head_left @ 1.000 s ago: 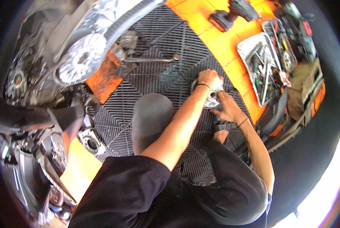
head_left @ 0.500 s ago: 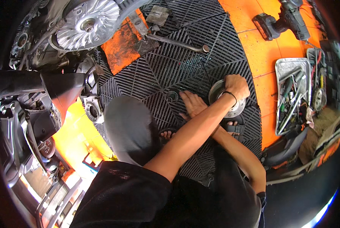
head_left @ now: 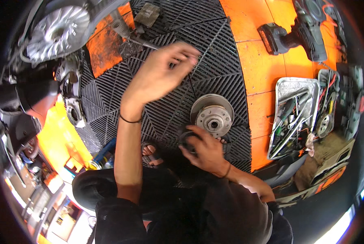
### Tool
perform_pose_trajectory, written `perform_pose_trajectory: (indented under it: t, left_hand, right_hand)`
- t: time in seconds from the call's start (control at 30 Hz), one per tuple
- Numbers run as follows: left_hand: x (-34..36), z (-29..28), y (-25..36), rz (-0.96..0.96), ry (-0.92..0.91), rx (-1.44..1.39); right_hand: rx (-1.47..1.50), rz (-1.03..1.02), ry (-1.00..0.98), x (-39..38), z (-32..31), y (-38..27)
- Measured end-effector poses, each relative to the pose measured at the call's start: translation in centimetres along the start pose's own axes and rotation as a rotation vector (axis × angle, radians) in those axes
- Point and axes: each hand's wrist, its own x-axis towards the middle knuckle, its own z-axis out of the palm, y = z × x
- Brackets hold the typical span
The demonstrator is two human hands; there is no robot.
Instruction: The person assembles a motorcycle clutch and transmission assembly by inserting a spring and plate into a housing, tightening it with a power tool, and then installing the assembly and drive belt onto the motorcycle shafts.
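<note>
On the black grid floor mat (head_left: 214,69) we see a round metal pulley disc (head_left: 212,114) lying flat. Our left hand (head_left: 159,73) hovers above the mat, fingers loosely spread, empty. Our right hand (head_left: 204,148) grips a small dark ring (head_left: 186,140) just beside the disc.

The fingertips of the left hand (head_left: 157,77) are blurred. The right hand (head_left: 204,148) covers most of a dark round part (head_left: 186,140); its shape stays unclear.
</note>
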Motion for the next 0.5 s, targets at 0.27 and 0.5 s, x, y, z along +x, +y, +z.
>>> perform_pose_trajectory:
  t: [0.27, 0.5]
  left_hand:
    - [-5.2, 7.5, -7.8, 0.039, -0.182, 0.166]
    - [-5.5, 9.6, -7.3, 0.105, -0.365, 0.230]
  right_hand:
    - [-0.212, 0.093, -0.228, -1.3, -5.1, 2.2]
    - [-0.220, -0.023, -0.219, -1.4, -7.5, 2.8]
